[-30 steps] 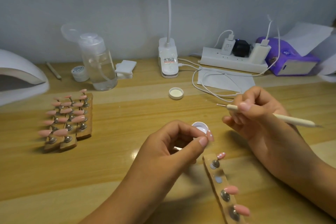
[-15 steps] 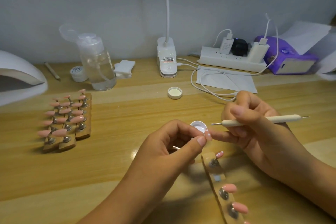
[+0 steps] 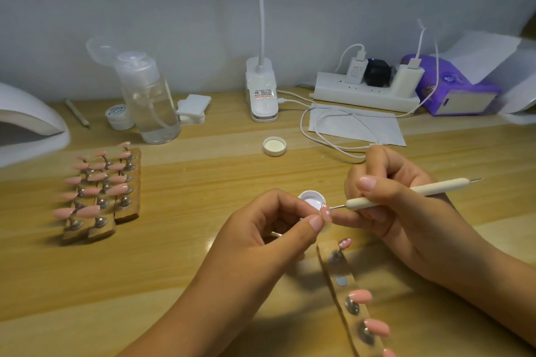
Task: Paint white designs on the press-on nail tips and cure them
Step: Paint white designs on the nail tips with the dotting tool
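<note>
My left hand [image 3: 269, 229] pinches a pink nail tip [image 3: 326, 211] on its small stand, held up over the table. My right hand [image 3: 394, 200] grips a cream dotting tool [image 3: 406, 193] like a pen. Its metal point touches the held tip, which bears white dots. Just behind sits a small open pot of white gel [image 3: 311, 199]. A wooden holder strip [image 3: 348, 298] lies below my hands with several pink tips on it, the top one dotted white. Three more strips of plain pink tips [image 3: 101, 191] lie at the left.
A white curing lamp [image 3: 26, 119] stands at the far left. Behind are a clear pump bottle [image 3: 148, 98], a small jar [image 3: 117, 116], cotton pads [image 3: 193, 109], a clip lamp base [image 3: 262, 90], a power strip [image 3: 365, 90] with cables, a purple tissue pack [image 3: 452, 90] and a loose cap [image 3: 274, 146].
My right hand swung the dotting tool down and left, bringing its point from above the pot onto the nail tip held by my left hand. The left hand stayed put.
</note>
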`<state>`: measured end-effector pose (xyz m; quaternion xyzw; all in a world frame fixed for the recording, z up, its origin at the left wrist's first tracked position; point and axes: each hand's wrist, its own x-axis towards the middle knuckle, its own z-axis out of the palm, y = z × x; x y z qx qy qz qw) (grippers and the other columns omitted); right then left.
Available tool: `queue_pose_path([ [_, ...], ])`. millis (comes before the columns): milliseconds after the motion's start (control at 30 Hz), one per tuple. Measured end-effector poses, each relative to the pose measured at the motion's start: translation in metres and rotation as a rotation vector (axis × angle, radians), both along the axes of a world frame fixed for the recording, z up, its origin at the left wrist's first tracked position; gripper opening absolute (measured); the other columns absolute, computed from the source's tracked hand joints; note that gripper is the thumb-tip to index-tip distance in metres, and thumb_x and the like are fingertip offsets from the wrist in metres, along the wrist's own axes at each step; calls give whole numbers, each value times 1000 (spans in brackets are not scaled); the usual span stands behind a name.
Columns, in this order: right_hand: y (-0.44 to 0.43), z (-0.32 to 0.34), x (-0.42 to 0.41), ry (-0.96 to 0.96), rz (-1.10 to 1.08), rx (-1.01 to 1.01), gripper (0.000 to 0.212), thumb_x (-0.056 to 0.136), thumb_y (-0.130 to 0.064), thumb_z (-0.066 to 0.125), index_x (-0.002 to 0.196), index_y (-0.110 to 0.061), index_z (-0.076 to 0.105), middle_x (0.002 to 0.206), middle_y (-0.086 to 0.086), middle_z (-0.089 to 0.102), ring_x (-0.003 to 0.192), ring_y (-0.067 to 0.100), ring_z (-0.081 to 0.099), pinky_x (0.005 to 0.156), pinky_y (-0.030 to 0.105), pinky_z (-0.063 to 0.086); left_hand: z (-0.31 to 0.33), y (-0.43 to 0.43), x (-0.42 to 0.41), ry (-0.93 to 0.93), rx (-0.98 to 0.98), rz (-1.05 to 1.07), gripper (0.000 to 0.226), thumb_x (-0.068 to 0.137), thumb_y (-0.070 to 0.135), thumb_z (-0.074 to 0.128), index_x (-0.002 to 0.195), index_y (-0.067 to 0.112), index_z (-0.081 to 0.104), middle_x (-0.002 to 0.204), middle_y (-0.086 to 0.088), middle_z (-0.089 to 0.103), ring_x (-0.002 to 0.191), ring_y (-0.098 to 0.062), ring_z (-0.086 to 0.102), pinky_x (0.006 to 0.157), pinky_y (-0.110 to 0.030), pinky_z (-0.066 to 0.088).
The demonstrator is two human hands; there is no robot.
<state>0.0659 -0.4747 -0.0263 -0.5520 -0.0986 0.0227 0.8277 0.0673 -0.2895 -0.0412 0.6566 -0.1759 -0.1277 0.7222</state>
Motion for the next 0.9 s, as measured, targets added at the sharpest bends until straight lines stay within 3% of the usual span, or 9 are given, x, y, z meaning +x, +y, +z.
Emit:
queue_pose_path([
  [300, -1, -2, 1, -7, 18, -21, 18, 72, -12, 66, 62, -16, 51, 56, 0, 47, 51, 7, 46, 64, 30, 58, 0, 0, 1, 5, 1, 2, 10, 75, 31, 70, 79, 22, 70, 69, 9, 64, 62, -2, 53, 62, -15, 44],
  [433, -2, -2, 1, -7, 24, -17, 18, 73, -11, 66, 62, -16, 51, 56, 1, 46, 51, 8, 45, 64, 29, 58, -1, 1, 0, -4, 2, -7, 23, 69, 44, 69, 80, 23, 70, 70, 9, 64, 63, -3, 53, 62, -15, 44],
  [600, -1, -2, 1, -9, 29, -1, 18, 74, -11, 65, 62, -16, 52, 57, 0, 47, 52, 7, 46, 64, 29, 58, 0, 0, 0, 4, 6, 2, 9, 76, 31, 69, 79, 22, 70, 69, 8, 64, 62, -3, 53, 62, -15, 44],
  [900, -1, -2, 1, -10, 32, -23, 18, 73, -11, 65, 63, -16, 52, 57, 1, 46, 51, 6, 45, 65, 29, 58, 1, 0, -1, 7, -6, -7, 10, 76, 29, 68, 80, 20, 70, 70, 8, 65, 62, -3, 53, 62, -16, 44],
])
